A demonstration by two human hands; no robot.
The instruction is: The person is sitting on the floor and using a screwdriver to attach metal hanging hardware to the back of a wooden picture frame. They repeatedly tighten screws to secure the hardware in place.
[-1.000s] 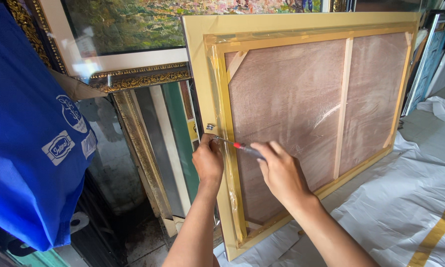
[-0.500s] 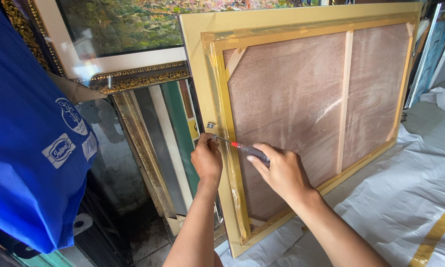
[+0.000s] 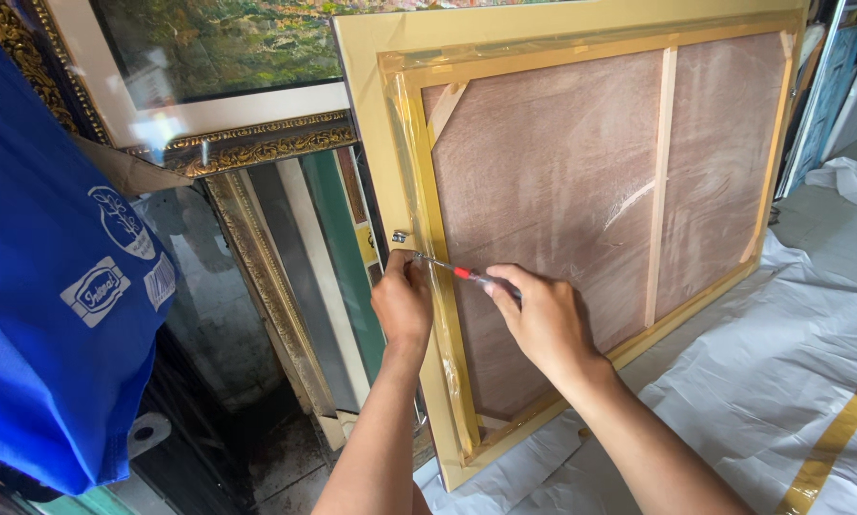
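While a blue bag (image 3: pixel 57 286) with white round and slanted badges hung at the left, the right hand (image 3: pixel 543 319) gripped a red-handled screwdriver (image 3: pixel 457 274), tip at a small metal hanger (image 3: pixel 400 236) on the gold frame (image 3: pixel 390 143). The left hand (image 3: pixel 402 303) curled around the shaft, hiding the tip.

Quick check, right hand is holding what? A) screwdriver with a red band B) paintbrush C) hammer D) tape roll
A: the right hand grips a thin screwdriver with a red band, its tip at a small metal fitting on the gold frame's left rail, while the left hand rests by the tip.
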